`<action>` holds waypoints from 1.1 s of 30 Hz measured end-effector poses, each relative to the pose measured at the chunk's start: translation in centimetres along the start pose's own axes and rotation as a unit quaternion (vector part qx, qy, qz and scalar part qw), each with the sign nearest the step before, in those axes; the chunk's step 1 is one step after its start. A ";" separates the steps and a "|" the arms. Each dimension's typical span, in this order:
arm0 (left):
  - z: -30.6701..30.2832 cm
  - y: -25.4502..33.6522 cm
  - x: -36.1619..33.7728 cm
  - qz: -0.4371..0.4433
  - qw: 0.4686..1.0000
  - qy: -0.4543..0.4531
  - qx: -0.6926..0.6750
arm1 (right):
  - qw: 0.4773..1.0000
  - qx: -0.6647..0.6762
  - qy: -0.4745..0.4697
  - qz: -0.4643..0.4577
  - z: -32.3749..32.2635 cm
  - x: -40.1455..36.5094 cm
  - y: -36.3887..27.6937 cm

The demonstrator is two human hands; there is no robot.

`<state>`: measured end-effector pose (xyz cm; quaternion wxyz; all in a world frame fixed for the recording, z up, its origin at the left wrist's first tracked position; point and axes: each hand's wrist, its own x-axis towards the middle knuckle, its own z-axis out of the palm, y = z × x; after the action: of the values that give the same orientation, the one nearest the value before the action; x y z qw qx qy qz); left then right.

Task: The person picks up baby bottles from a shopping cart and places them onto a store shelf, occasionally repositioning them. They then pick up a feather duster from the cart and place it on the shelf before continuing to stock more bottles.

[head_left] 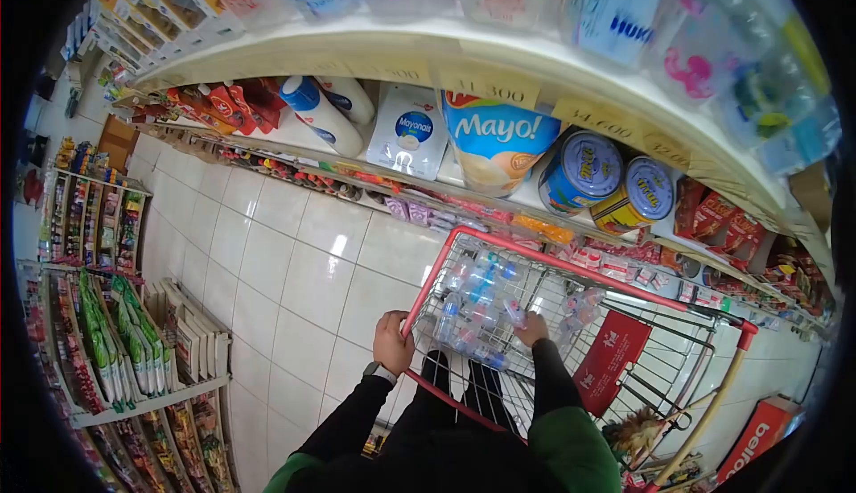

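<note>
My left hand is wrapped round the red-edged rim of a wire shopping cart, with a watch on that wrist. Inside the cart, my right hand closes on a small clear plastic bottle with a pinkish label. Several clear water bottles with blue labels lie and stand around it on the wire floor. More plastic bottles rest farther right in the cart, near a red sign panel. The fingertips of my right hand are partly hidden.
Ahead runs a store shelf with mayonnaise pouches, a white pouch, blue-capped bottles and round cans. Bagged goods fill the shelf above. Tiled floor lies between this shelf and a snack rack on the left.
</note>
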<state>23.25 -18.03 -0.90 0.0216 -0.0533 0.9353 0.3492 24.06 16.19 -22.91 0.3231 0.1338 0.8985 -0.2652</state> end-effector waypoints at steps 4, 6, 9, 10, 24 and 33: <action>0.7 -1.2 -0.1 0.006 1.000 -0.003 -0.015 | 0.974 0.181 0.109 -0.086 -3.1 -4.6 -0.8; 0.8 -1.7 -0.1 0.038 0.999 -0.008 -0.025 | 0.961 0.239 0.112 -0.080 -10.5 -10.4 -5.3; 0.1 -1.3 0.0 0.100 0.993 0.007 -0.057 | 0.937 0.316 0.119 -0.087 -15.3 -13.6 -6.0; -0.4 -0.8 0.3 0.132 0.988 0.031 -0.075 | 0.910 0.376 0.146 -0.097 -17.8 -15.6 -7.4; -46.7 25.4 2.8 0.586 0.649 0.287 -0.391 | 0.841 0.312 0.338 -0.284 -39.7 -35.4 -26.1; -61.8 6.3 -12.0 0.777 0.501 0.280 -0.258 | 0.849 0.178 0.373 -0.329 -43.7 -39.0 -32.0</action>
<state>34.25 -52.82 50.82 -0.5360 0.5972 0.4260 0.4178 18.08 11.76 43.48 -0.1719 -0.0260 0.8804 -0.4412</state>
